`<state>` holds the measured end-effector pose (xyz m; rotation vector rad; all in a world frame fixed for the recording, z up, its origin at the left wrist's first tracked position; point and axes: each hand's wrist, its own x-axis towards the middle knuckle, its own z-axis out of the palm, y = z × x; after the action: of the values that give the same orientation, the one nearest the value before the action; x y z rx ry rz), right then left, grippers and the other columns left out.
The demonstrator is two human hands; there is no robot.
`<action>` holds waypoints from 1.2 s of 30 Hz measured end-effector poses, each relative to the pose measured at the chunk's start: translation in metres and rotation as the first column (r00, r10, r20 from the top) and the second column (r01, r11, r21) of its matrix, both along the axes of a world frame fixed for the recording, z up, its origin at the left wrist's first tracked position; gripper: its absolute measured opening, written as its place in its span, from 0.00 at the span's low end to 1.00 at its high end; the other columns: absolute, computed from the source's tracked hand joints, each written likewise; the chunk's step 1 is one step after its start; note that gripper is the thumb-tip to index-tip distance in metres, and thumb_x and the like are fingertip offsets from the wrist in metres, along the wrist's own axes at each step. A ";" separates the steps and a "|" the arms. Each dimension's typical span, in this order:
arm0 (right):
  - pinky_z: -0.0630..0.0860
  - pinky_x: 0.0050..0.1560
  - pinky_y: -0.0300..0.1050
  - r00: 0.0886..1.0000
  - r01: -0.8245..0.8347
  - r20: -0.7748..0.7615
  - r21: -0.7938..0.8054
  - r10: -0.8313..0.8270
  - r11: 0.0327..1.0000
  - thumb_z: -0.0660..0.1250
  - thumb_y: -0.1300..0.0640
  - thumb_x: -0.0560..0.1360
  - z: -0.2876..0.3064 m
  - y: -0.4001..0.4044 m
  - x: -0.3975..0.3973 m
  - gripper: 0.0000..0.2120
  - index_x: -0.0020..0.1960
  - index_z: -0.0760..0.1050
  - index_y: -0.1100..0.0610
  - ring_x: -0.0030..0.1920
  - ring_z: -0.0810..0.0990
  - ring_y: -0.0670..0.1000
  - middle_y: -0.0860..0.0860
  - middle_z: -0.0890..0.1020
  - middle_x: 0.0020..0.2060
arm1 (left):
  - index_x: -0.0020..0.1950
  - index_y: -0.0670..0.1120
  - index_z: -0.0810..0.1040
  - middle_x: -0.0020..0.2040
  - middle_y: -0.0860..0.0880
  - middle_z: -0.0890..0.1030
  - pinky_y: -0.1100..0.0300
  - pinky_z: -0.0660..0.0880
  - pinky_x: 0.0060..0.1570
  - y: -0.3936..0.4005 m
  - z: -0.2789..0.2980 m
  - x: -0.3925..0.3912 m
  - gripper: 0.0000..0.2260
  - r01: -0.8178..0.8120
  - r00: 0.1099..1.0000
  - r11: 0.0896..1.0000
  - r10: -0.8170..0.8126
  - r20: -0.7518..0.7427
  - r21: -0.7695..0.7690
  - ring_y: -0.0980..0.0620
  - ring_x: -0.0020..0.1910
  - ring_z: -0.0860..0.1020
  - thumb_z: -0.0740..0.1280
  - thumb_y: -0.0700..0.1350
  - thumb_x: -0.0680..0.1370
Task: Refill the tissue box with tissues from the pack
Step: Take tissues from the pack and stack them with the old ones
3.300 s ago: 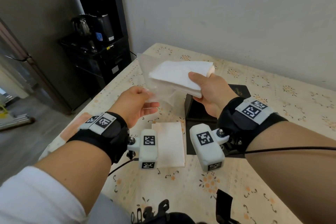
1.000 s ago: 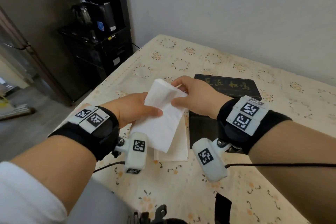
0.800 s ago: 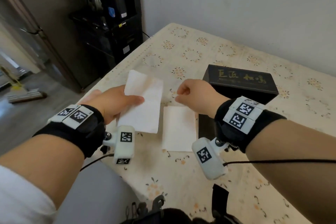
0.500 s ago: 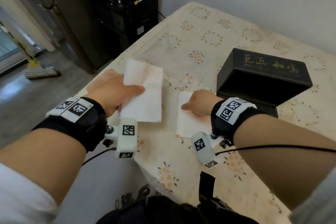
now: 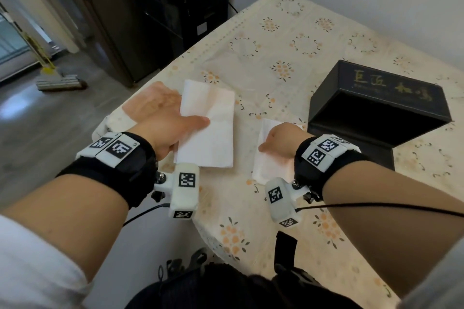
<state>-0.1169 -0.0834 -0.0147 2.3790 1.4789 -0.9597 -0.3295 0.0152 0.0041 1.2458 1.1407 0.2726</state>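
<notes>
My left hand (image 5: 160, 120) grips a folded stack of white tissues (image 5: 211, 130), thumb on top, held just over the table's left side. A second white tissue (image 5: 263, 165) lies flat on the tablecloth, and my right hand (image 5: 281, 140) rests on it with fingers curled; whether it pinches the sheet is hidden. The black tissue box (image 5: 376, 105) with gold lettering stands to the right, its dark open side facing me. A clear, empty plastic wrapper (image 5: 226, 65) lies flat beyond the tissues.
The table (image 5: 288, 221) has a cream floral cloth; its left edge runs close by my left wrist. A black cabinet with appliances (image 5: 180, 0) stands past the table's far left corner. A mop (image 5: 57, 83) lies on the floor at left.
The wrapper has left my hands and lies on the table. The tissue stack passed to my left hand and moved left. My right hand dropped onto the flat tissue. The view tilted down.
</notes>
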 end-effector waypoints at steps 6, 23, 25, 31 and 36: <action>0.74 0.58 0.49 0.997 0.035 -0.063 0.031 -0.033 0.999 0.59 0.57 0.77 0.010 -0.010 0.005 0.08 0.44 0.73 0.60 0.56 0.78 0.59 0.62 0.81 0.55 | 0.61 0.48 0.75 0.53 0.47 0.84 0.47 0.79 0.52 -0.003 -0.002 0.017 0.16 0.056 0.998 0.998 -0.056 -0.016 -0.031 0.45 0.50 0.83 0.70 0.45 0.75; 0.63 0.29 0.40 1.000 -0.002 0.027 0.072 0.000 0.997 0.64 0.46 0.73 -0.017 -0.001 -0.004 0.16 0.36 0.68 0.57 0.34 0.71 0.50 0.49 0.71 0.32 | 0.52 0.51 0.77 0.50 0.47 0.84 0.52 0.79 0.44 -0.005 -0.011 0.021 0.07 0.048 0.999 0.998 -0.049 -0.018 -0.044 0.45 0.48 0.83 0.70 0.44 0.74; 0.64 0.29 0.40 1.000 0.007 0.030 0.054 -0.009 0.998 0.63 0.48 0.74 -0.018 0.000 -0.002 0.16 0.33 0.66 0.56 0.31 0.70 0.48 0.50 0.71 0.31 | 0.52 0.51 0.77 0.50 0.47 0.84 0.52 0.79 0.44 -0.005 -0.011 0.020 0.08 0.045 0.999 0.998 -0.046 -0.014 -0.047 0.45 0.48 0.83 0.70 0.44 0.74; 0.66 0.37 0.42 0.997 -0.052 0.055 -0.005 0.052 0.999 0.59 0.52 0.77 -0.013 0.002 0.002 0.16 0.37 0.71 0.62 0.34 0.70 0.51 0.50 0.69 0.30 | 0.51 0.51 0.76 0.51 0.47 0.84 0.49 0.79 0.50 -0.005 -0.010 0.017 0.07 0.024 1.000 0.999 -0.025 -0.016 -0.046 0.45 0.49 0.82 0.70 0.44 0.74; 0.67 0.38 0.43 1.000 -0.024 -0.004 0.001 0.024 1.000 0.56 0.53 0.77 0.000 -0.004 0.011 0.14 0.43 0.74 0.61 0.41 0.71 0.54 0.55 0.73 0.40 | 0.52 0.50 0.77 0.51 0.46 0.84 0.48 0.78 0.51 -0.009 -0.011 0.018 0.08 0.026 0.999 0.998 -0.027 -0.019 -0.052 0.44 0.49 0.82 0.70 0.44 0.74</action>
<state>-0.1061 -0.0872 -0.0151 2.3559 1.5065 -0.9583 -0.3118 0.0064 -0.0069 1.2197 1.1405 0.2099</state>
